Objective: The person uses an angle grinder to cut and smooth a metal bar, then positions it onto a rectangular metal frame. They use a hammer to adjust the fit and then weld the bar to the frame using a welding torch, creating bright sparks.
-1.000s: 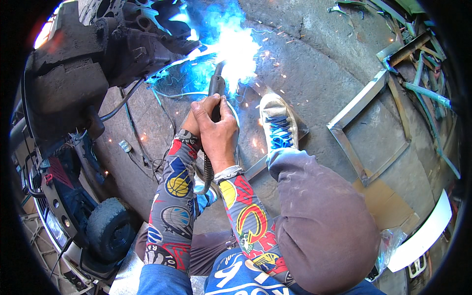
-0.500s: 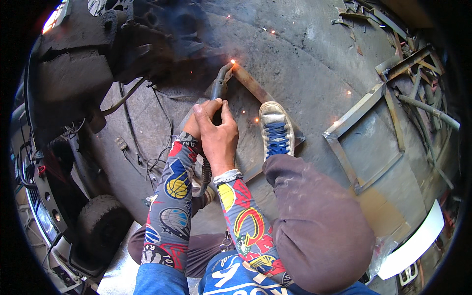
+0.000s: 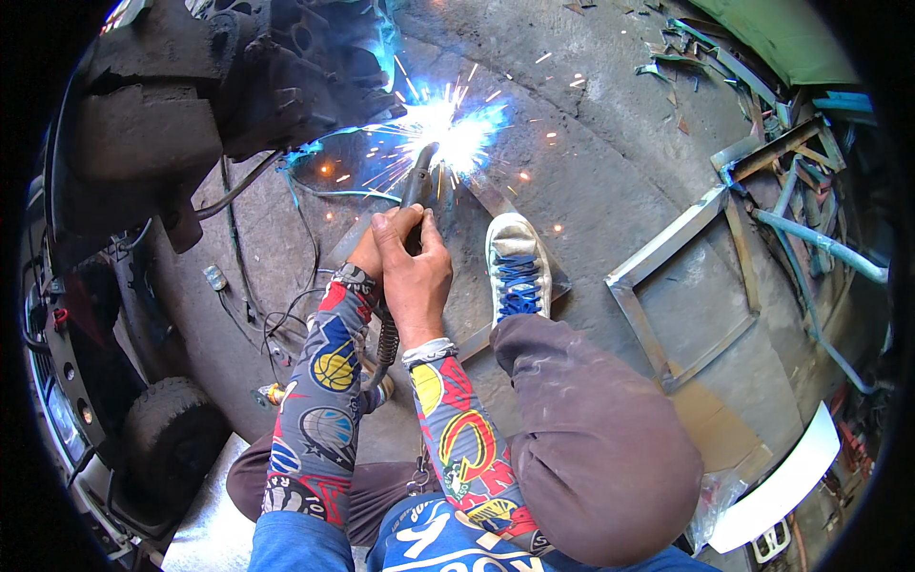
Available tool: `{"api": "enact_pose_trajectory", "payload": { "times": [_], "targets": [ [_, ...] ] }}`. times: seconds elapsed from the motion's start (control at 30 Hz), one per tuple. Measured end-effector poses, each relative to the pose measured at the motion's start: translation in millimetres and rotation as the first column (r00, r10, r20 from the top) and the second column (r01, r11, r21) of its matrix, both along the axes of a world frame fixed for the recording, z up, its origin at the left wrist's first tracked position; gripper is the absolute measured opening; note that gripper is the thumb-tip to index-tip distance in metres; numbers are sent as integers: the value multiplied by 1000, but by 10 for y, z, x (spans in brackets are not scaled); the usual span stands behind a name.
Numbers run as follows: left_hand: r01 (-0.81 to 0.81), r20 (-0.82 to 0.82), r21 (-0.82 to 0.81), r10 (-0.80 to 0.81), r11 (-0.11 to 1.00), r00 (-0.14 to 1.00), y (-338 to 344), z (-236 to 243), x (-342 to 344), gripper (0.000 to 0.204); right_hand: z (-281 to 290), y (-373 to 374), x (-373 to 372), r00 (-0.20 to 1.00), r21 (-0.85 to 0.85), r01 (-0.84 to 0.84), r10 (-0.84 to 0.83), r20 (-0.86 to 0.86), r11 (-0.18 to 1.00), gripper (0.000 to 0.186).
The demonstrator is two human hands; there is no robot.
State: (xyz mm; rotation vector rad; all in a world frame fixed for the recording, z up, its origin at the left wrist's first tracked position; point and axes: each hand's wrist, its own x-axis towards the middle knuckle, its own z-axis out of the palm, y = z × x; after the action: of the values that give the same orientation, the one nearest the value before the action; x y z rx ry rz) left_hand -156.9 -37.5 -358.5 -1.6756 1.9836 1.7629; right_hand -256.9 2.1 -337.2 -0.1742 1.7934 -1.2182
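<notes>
A MIG welding torch (image 3: 416, 184) points away from me, with a blinding white-blue arc (image 3: 445, 132) at its tip and sparks flying outward. My left hand (image 3: 370, 251) wraps round the torch handle, partly covered by my right hand (image 3: 422, 281), which is closed on the same handle. The torch cable (image 3: 387, 341) hangs down between my forearms. Under the arc lies a flat steel bar frame (image 3: 488, 195) on the floor; glare hides the joint at the tip. My shoe (image 3: 519, 269) rests on the frame's right side.
A second rectangular steel frame (image 3: 667, 235) lies at right, beside scrap metal and pipes (image 3: 824, 243). A dark, greasy vehicle part (image 3: 157, 133) looms at upper left, above a tyre (image 3: 176, 429). Loose cables (image 3: 303, 224) trail on the floor. A white curved panel (image 3: 786, 491) is at lower right.
The small orange glow at the torch tip has flared into a bright arc with many sparks. Both hands stay on the torch, slightly lower in the picture; the view has shifted a little.
</notes>
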Motion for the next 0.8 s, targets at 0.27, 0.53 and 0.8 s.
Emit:
{"api": "enact_pose_trajectory", "payload": {
  "times": [0.27,0.53,0.8],
  "targets": [
    [1,-3,4,-1,1000,1000,-12,-10,18,32,-12,-15,5,998,-12,22,-22,57,1000,93],
    [6,-8,6,-6,1000,1000,-32,-39,-25,32,-12,-13,13,996,-31,48,-45,81,998,92],
    [9,-8,16,-9,1000,1000,-61,-51,-60,32,-35,-7,26,994,-44,65,-60,94,997,91]
  ]
}}
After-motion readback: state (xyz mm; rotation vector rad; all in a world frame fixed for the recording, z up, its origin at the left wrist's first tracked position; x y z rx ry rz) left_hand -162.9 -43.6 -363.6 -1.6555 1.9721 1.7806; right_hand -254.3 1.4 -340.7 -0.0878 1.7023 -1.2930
